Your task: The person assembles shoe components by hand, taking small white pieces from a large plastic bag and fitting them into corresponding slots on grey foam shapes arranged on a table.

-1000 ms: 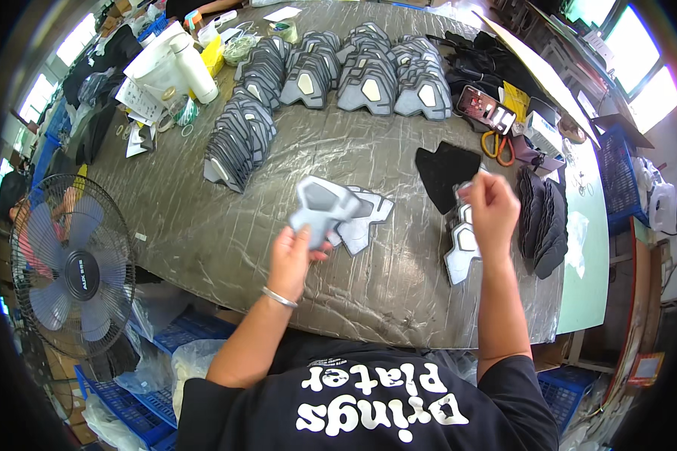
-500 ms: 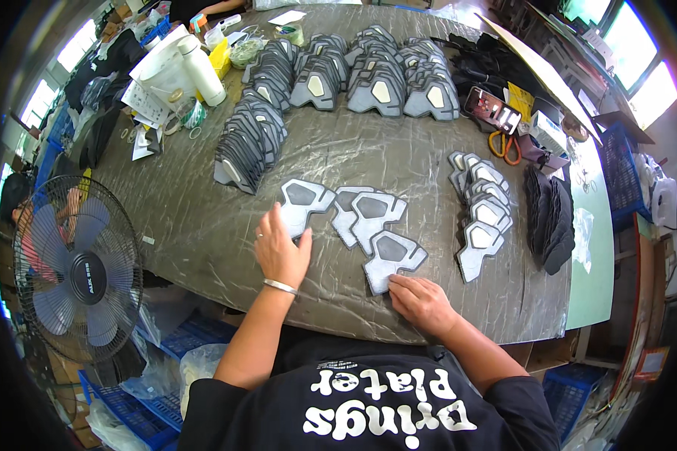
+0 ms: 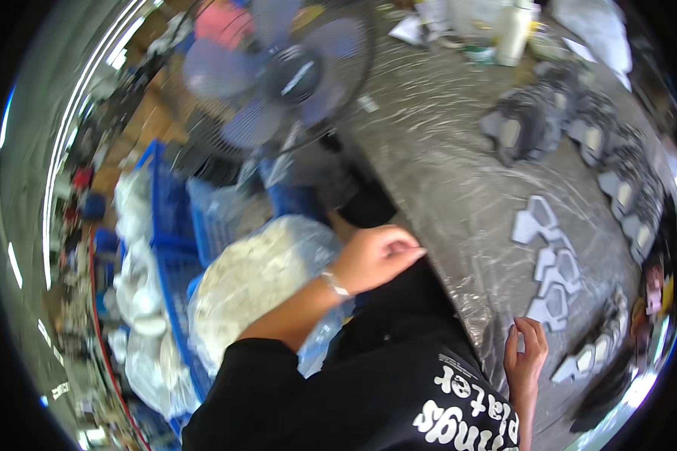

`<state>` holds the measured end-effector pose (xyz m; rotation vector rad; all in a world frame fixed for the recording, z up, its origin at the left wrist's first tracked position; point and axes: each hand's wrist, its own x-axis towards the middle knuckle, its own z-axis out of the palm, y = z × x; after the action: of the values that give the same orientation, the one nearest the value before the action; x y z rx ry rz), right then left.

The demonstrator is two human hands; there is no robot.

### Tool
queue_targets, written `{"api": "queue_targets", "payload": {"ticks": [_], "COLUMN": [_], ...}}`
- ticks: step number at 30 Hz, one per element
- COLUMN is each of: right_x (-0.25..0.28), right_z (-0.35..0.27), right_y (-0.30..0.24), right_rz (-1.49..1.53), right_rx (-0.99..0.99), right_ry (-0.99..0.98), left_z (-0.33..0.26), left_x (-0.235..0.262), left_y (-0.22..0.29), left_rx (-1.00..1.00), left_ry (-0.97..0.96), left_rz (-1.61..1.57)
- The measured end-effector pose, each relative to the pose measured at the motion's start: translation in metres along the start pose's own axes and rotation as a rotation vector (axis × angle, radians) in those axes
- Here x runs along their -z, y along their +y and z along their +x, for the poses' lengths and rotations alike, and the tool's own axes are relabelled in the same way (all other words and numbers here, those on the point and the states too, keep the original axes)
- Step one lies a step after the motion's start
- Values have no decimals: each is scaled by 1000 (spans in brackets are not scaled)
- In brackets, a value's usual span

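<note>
My left hand [image 3: 377,259], with a bracelet on its wrist, hovers beside the table's edge. Its fingers are curled in, and nothing shows in them. Over the near part of the table is my right hand [image 3: 526,352], fingers bent and a little apart, nothing visible in its grasp. Just beyond its fingertips lies a light grey shaped pad [image 3: 551,307] with a darker many-sided panel. Other such pads [image 3: 558,267] overlap farther up, and one pad [image 3: 535,220] lies apart from them. Blur hides fine detail.
Left of me, a clear bag of whitish pieces [image 3: 241,289] rests by blue crates [image 3: 174,282]. A fan [image 3: 289,75] stands beyond. The plastic-covered table [image 3: 444,165] holds stacked dark pads [image 3: 530,120], a white bottle [image 3: 514,34] and a fanned row of pads [image 3: 596,352].
The view has swung left toward the bag and crates. My left hand has left the pad it touched and moved off the table. My right hand has come away from its pad.
</note>
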<state>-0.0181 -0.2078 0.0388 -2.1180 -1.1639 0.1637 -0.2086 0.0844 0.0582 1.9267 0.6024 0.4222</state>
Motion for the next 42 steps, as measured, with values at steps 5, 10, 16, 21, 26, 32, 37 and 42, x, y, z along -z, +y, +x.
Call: {"api": "queue_targets", "payload": {"ticks": [5,10,16,21,26,32,37,42], "right_x": [-28,-48,-48,-44,-48,-52,-57,-61], "right_z": [41,66,60,36,29,32,30,30], "right_y": [-28,-52,-58,-46,-47,-45,-47,-46], "right_rz": [124,126,108,50,58,49,40,47], "right_rx": [281,371,414,222,229,203,192,173], "right_ry": [-306,-420,-392,-404,-330,-336,-338,-327], "left_z": [-193,-274,-297,-257,-271,-276,-259,-256], "left_x": [124,74,96,90,85,89,75,83], "left_y": [-25,-76,-241,-277,-320,-329,-313,-290], "left_rx": [976,1229,807,924,955,607,773,765], "left_ry": [-291,206,393,754,720,871,819,774], "left_rz": [-165,-148,894,838,925,1085,1151,1232]}}
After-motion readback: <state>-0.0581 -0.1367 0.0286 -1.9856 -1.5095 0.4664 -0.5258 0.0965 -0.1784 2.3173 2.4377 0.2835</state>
